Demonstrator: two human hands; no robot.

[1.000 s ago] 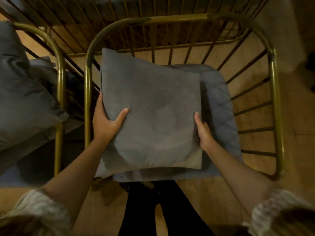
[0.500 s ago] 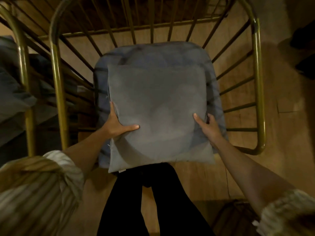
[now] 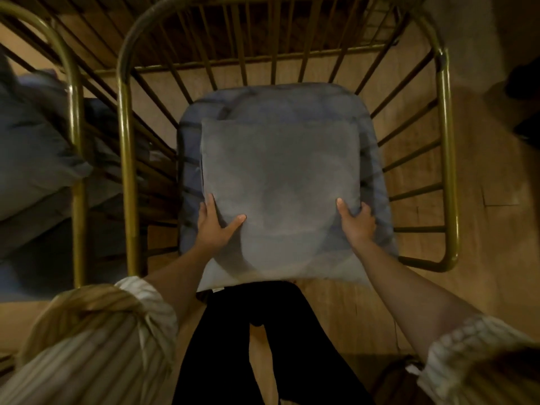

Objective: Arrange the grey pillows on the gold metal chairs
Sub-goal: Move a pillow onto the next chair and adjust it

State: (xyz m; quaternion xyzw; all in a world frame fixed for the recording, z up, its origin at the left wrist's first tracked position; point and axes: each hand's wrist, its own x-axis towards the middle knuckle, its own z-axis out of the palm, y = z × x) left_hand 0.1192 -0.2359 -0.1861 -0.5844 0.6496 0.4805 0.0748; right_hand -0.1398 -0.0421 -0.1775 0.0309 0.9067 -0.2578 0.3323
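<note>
Hands (image 3: pixel 286 226) grip square (soft) pillow (image 3: pixel 280 182).

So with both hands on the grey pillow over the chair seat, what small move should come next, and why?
Probably push the pillow back toward the chair's backrest. The left hand and right hand grip its two sides, and its near edge hangs out past the front of the seat cushion, while bare cushion shows behind it.

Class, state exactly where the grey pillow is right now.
In the head view's centre, the grey pillow is held by left hand and right hand, over the seat cushion.
</note>
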